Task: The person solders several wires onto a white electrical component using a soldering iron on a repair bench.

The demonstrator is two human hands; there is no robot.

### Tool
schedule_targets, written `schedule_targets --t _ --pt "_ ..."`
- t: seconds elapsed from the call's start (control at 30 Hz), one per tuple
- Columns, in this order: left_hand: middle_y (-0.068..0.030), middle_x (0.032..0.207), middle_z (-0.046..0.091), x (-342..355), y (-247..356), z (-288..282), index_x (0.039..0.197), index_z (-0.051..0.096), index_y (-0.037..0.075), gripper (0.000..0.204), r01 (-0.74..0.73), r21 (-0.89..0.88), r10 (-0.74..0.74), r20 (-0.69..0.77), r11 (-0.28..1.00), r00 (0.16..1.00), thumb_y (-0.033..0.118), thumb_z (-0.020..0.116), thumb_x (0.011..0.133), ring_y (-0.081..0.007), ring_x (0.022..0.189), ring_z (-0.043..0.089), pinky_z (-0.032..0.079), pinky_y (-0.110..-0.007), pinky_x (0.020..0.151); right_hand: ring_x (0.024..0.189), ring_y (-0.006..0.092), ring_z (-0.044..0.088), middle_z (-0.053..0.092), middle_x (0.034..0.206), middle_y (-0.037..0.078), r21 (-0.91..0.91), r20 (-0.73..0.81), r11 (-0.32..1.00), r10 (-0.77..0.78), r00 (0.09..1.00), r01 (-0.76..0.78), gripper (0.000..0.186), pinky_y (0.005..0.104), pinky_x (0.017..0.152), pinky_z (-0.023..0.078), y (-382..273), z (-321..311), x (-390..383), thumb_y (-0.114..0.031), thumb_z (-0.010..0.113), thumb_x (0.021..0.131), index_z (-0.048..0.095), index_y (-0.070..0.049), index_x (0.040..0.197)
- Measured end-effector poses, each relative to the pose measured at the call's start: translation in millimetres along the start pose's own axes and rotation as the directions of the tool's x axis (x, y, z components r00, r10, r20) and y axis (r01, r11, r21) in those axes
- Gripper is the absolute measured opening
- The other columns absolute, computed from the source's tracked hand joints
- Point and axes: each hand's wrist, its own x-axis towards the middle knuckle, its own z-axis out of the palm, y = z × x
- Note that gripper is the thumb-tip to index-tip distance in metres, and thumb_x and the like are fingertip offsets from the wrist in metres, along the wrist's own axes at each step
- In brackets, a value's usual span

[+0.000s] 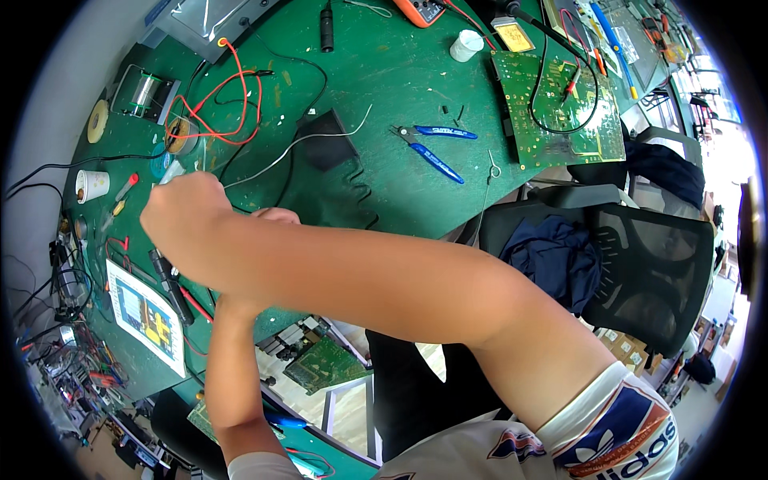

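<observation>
My right arm reaches across to the left side of the green bench. My right hand (186, 200) is closed there, next to a small whitish, crumpled-looking piece (172, 172); what its fingers hold is hidden. A thin pale wire (292, 146) runs from beside this hand over a black square object (328, 141); whether the hand grips it cannot be made out. Behind my right forearm, my left hand (277, 215) shows only some curled fingers, their contents out of sight. Blue-handled cutters (436, 148) lie splayed to the right of the black object.
A solder spool (146, 92), a paper cup (93, 186) and red test leads (240, 96) sit at left. A printed sheet (146, 316) lies near my left arm. At right are a large circuit board (552, 108), a white cup (466, 46) and a chair (648, 264).
</observation>
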Motion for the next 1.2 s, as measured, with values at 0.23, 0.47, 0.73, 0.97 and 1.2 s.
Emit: schedule_targets --t 0.23,0.47,0.73,0.97,1.2 --pt "-0.0073 0.072 0.064 3.9 27.3 -4.8 0.089 0.068 0.002 0.020 0.091 0.040 -0.092 0.017 0.995 0.996 -0.001 0.074 0.070 -0.0224 0.063 0.061 0.050 -0.035 0.064 0.077 0.0294 0.071 0.071 0.075 0.011 0.038 -0.088 0.999 0.001 0.996 0.002 0.008 0.0388 0.066 0.052 40.6 54.6 34.0 -0.006 0.074 0.065 0.073 -0.009 0.073" --pt "-0.0051 0.066 0.059 10.6 26.3 -3.9 0.082 0.066 -0.001 0.012 0.046 0.024 -0.047 0.024 0.999 0.999 -0.004 0.070 0.070 -0.0183 0.052 0.054 0.042 -0.029 0.053 0.099 0.0293 0.065 0.070 0.084 0.010 -0.397 -0.252 0.911 -0.224 0.941 0.111 0.016 0.0521 0.099 0.041 67.2 29.0 -11.7 -0.015 0.074 0.068 0.074 -0.010 0.083" --pt "-0.0025 0.064 0.057 13.9 31.4 -7.1 0.079 0.067 0.006 0.018 0.026 0.107 -0.028 0.023 0.994 0.999 -0.002 0.068 0.064 -0.0245 0.078 0.060 0.046 -0.038 0.082 0.123 0.0356 0.055 0.066 0.115 0.015 -0.338 -0.412 0.935 -0.249 0.876 0.107 0.047 0.0559 0.113 0.033 80.1 -20.4 -75.7 -0.017 0.079 0.069 0.069 -0.009 0.114" --pt "-0.0039 0.067 0.055 19.5 33.1 -3.8 0.078 0.064 0.005 0.014 -0.026 0.091 0.025 0.006 0.996 1.000 -0.002 0.068 0.066 -0.0257 0.085 0.061 0.045 -0.038 0.081 0.078 0.0130 0.063 0.068 0.085 0.001 0.594 -0.602 0.803 0.486 0.634 -0.052 0.018 0.0306 0.077 0.052 158.7 -141.6 -196.5 -0.025 0.069 0.093 0.069 -0.006 0.094" --pt "-0.0039 0.067 0.057 16.8 32.8 -3.8 0.077 0.065 0.006 0.015 -0.029 0.142 0.026 0.021 0.989 0.999 -0.002 0.069 0.065 -0.0263 0.085 0.062 0.046 -0.039 0.081 0.072 0.0238 0.057 0.051 0.089 0.013 0.930 -0.048 -0.135 0.876 0.480 0.340 0.072 0.0388 0.068 0.054 239.5 -148.3 -205.3 -0.053 0.061 0.097 0.037 0.009 0.125"
